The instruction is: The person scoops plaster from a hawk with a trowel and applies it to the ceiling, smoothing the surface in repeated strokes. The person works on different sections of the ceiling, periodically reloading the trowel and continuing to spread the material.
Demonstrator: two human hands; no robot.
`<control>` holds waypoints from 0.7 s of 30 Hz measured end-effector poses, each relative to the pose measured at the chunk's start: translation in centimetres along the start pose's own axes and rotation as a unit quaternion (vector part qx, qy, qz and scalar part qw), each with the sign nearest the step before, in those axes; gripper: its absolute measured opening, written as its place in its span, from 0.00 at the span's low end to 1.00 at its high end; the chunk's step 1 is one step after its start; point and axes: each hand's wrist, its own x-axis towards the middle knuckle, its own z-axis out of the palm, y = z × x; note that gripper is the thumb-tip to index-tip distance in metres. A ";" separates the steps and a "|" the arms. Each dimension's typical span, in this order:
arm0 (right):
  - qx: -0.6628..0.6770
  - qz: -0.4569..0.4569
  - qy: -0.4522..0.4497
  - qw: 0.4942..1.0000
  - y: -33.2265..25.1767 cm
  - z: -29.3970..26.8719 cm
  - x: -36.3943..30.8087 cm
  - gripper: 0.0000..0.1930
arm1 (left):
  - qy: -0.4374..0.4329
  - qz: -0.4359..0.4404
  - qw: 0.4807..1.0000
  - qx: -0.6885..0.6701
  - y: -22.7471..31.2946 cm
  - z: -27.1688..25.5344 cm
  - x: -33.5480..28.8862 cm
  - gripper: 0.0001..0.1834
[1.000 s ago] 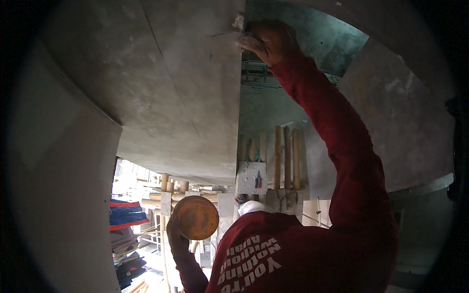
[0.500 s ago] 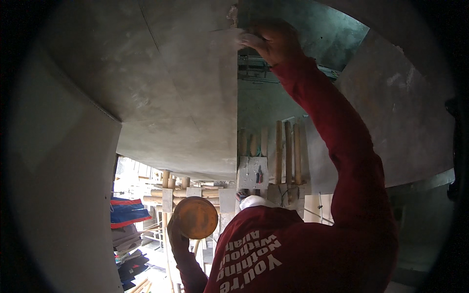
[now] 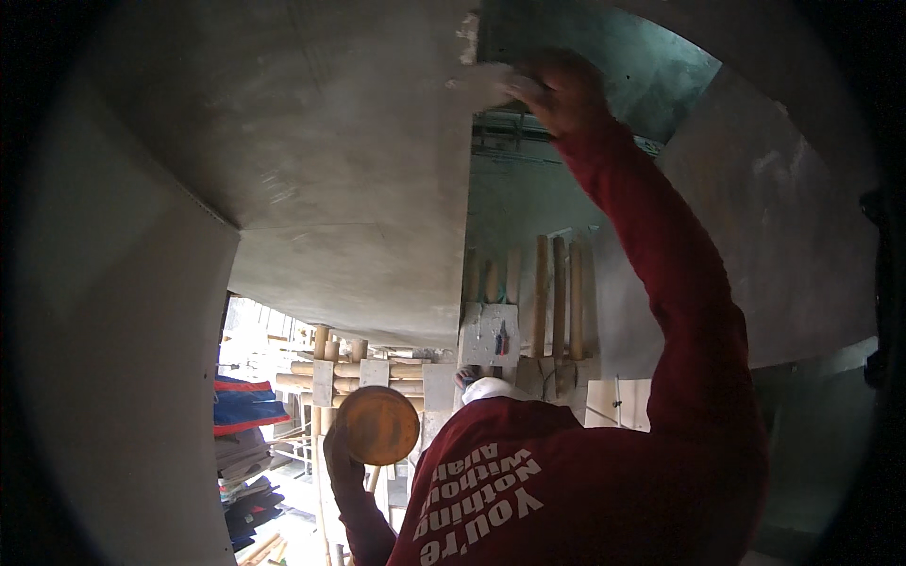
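The round orange-brown vessel point(image 3: 377, 424), lower left of centre, shows no long axis; the left hand point(image 3: 342, 464) grips its side, while the right hand point(image 3: 566, 94), upper centre by the grey panel point(image 3: 368, 179), is well apart, blur hiding whether it pinches anything

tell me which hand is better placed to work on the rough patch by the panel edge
Probably right: the right hand is raised near the rough patch at the edge of the grey panel, while the left hand is far lower in view, holding a round orange-brown item.
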 end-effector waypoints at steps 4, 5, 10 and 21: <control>0.036 -0.021 -0.026 0.999 -1.0 2.5 3.1 0.13 | 0.021 0.029 0.999 0.022 2.5 -0.2 3.0 0.22; 0.036 -0.014 0.004 0.999 -0.4 2.7 3.1 0.13 | 0.040 0.049 0.996 0.062 3.1 -0.3 3.1 0.23; 0.063 0.188 -0.082 0.977 5.7 1.2 -3.6 0.19 | 0.051 -0.103 0.989 -0.090 2.8 -0.9 -0.2 0.28; 0.414 0.657 -0.078 0.625 0.7 3.1 -21.9 0.16 | 0.039 0.107 0.989 0.099 -2.5 -1.0 -1.9 0.21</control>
